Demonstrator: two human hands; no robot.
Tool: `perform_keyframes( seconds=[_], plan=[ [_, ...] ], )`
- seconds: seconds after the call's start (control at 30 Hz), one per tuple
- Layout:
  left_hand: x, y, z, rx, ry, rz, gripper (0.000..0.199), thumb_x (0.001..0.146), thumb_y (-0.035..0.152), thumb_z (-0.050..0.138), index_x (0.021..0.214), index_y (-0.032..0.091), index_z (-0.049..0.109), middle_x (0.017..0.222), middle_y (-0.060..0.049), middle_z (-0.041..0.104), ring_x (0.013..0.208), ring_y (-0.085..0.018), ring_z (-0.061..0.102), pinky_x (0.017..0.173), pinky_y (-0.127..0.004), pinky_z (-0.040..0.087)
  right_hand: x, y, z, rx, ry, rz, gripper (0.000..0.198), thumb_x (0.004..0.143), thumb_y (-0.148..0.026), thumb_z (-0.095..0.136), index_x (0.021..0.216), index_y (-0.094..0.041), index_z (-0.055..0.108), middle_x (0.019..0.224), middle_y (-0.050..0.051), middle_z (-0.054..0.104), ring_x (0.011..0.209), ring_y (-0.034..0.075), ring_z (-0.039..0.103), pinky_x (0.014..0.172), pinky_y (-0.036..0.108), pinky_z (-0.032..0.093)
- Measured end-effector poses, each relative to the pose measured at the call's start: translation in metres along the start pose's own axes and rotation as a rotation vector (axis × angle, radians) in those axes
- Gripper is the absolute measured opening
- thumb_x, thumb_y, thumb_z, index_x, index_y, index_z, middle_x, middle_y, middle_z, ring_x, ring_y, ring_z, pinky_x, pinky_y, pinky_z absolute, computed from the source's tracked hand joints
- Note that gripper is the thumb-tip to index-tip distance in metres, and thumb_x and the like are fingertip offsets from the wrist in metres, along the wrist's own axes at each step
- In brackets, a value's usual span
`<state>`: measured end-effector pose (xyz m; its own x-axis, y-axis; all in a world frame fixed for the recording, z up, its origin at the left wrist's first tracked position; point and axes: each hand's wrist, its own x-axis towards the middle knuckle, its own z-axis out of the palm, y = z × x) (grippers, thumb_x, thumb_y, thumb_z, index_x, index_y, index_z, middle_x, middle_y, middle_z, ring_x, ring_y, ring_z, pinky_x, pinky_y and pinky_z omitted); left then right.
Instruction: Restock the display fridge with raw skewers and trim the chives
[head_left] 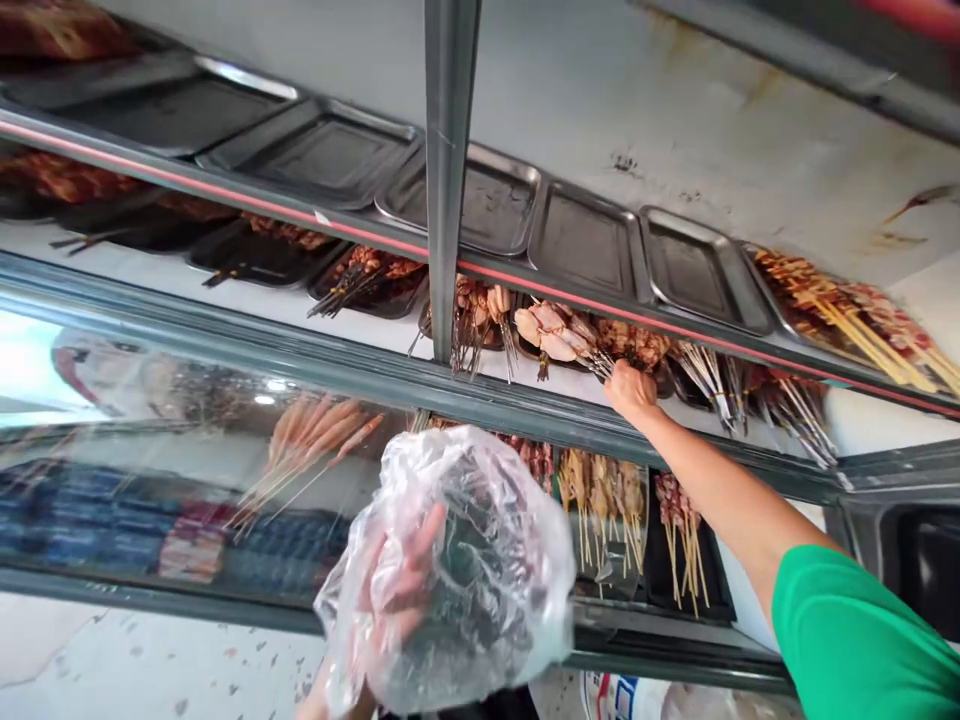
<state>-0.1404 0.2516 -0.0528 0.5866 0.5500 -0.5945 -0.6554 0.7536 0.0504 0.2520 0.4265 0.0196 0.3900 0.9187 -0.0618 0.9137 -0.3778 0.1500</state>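
Note:
My right hand [631, 390] reaches into the display case at the middle shelf. Its fingers are closed around the thin metal ends of several pale meat skewers [553, 330], whose meat points left. Low in front of me, my left hand [405, 580] shows blurred through a clear plastic bag [506, 570]. That hand holds the bag, which is puffed out with its mouth facing up and right; no food shows in it. Some fingers are smeared by the plastic.
Bare metal trays [589, 240] line the upper shelf, with skewers on yellow sticks [847, 300] at its right end. Trays of dark meat skewers [367, 275] run along the middle shelf. Below, wooden-stick skewers [600, 490] lie behind the case's frame rail [300, 345]. A vertical post [448, 180] divides the opening.

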Motion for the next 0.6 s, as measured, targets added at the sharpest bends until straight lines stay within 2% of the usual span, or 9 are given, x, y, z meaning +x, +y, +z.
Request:
perform_keyframes(
  seconds=[0.07, 0.13, 0.2, 0.33, 0.4, 0.43, 0.5, 0.53, 0.6],
  plan=[
    [0.016, -0.01, 0.022, -0.209, 0.013, -0.004, 0.048, 0.087, 0.055, 0.035, 0.127, 0.035, 0.053, 0.074, 0.002, 0.068, 0.037, -0.006, 0.041, 0.027, -0.007, 0.036, 0.002, 0.0, 0.003, -0.024, -0.018, 0.004, 0.031, 0.086, -0.023, 0.042, 0.11, -0.004, 0.051, 0.096, 0.023, 0.065, 0.097, 0.03, 0.063, 0.08, 0.034, 0.044],
    [0.03, -0.018, 0.041, -0.345, -0.014, 0.018, 0.046, 0.088, 0.051, 0.037, 0.127, 0.032, 0.053, 0.095, 0.0, 0.069, 0.042, -0.003, 0.046, 0.029, -0.005, 0.036, 0.002, -0.001, 0.0, -0.054, -0.055, 0.01, 0.035, 0.086, -0.028, 0.046, 0.111, -0.004, 0.05, 0.096, 0.022, 0.065, 0.097, 0.03, 0.063, 0.081, 0.034, 0.045],
    [0.042, -0.023, 0.053, -0.342, -0.068, 0.083, 0.042, 0.088, 0.047, 0.041, 0.124, 0.031, 0.055, 0.115, 0.0, 0.063, 0.048, -0.002, 0.049, 0.032, -0.003, 0.036, 0.0, -0.002, -0.009, -0.077, -0.097, 0.0, 0.042, 0.084, -0.035, 0.051, 0.112, -0.004, 0.049, 0.098, 0.023, 0.065, 0.099, 0.029, 0.062, 0.082, 0.034, 0.045],
    [0.054, -0.023, 0.06, -0.237, -0.126, 0.196, 0.034, 0.088, 0.035, 0.044, 0.117, 0.028, 0.058, 0.124, -0.001, 0.057, 0.043, 0.001, 0.04, 0.034, -0.005, 0.038, -0.021, 0.004, -0.036, -0.048, -0.099, -0.081, 0.059, 0.076, -0.048, 0.061, 0.115, -0.004, 0.05, 0.109, 0.025, 0.06, 0.105, 0.033, 0.058, 0.087, 0.039, 0.044],
    [0.057, -0.018, 0.059, -0.214, -0.113, 0.222, 0.035, 0.089, 0.032, 0.04, 0.117, 0.023, 0.059, 0.119, -0.004, 0.06, 0.039, 0.001, 0.037, 0.034, -0.008, 0.039, -0.044, 0.004, -0.049, 0.158, -0.086, -0.184, 0.059, 0.081, -0.047, 0.054, 0.124, -0.007, 0.046, 0.116, 0.022, 0.058, 0.107, 0.03, 0.057, 0.088, 0.039, 0.044],
    [0.059, -0.015, 0.059, -0.198, -0.108, 0.218, 0.036, 0.089, 0.032, 0.039, 0.117, 0.021, 0.059, 0.113, -0.005, 0.063, 0.039, 0.0, 0.038, 0.034, -0.009, 0.04, -0.057, 0.002, -0.054, 0.332, -0.126, -0.264, 0.057, 0.086, -0.046, 0.046, 0.13, -0.01, 0.041, 0.116, 0.019, 0.058, 0.104, 0.027, 0.058, 0.086, 0.037, 0.045],
    [0.061, -0.01, 0.059, -0.172, -0.105, 0.191, 0.037, 0.091, 0.037, 0.037, 0.114, 0.017, 0.059, 0.098, -0.006, 0.067, 0.037, -0.001, 0.04, 0.032, -0.011, 0.038, -0.084, -0.008, -0.057, 0.689, -0.306, -0.45, 0.055, 0.091, -0.045, 0.037, 0.137, -0.015, 0.034, 0.11, 0.014, 0.062, 0.095, 0.021, 0.062, 0.08, 0.034, 0.048],
    [0.06, -0.008, 0.059, -0.163, -0.091, 0.184, 0.039, 0.092, 0.039, 0.035, 0.111, 0.015, 0.06, 0.093, -0.007, 0.067, 0.037, -0.002, 0.042, 0.032, -0.012, 0.038, -0.095, -0.017, -0.055, 0.803, -0.358, -0.511, 0.057, 0.089, -0.044, 0.041, 0.138, -0.015, 0.034, 0.105, 0.012, 0.064, 0.089, 0.02, 0.062, 0.077, 0.034, 0.049],
    [0.054, -0.005, 0.06, -0.138, -0.025, 0.19, 0.046, 0.093, 0.044, 0.029, 0.107, 0.012, 0.059, 0.092, -0.011, 0.067, 0.043, -0.006, 0.052, 0.037, -0.015, 0.044, -0.112, -0.036, -0.048, 0.894, -0.35, -0.555, 0.058, 0.08, -0.035, 0.055, 0.132, -0.013, 0.04, 0.09, 0.008, 0.066, 0.078, 0.019, 0.062, 0.074, 0.033, 0.049]
  ],
)
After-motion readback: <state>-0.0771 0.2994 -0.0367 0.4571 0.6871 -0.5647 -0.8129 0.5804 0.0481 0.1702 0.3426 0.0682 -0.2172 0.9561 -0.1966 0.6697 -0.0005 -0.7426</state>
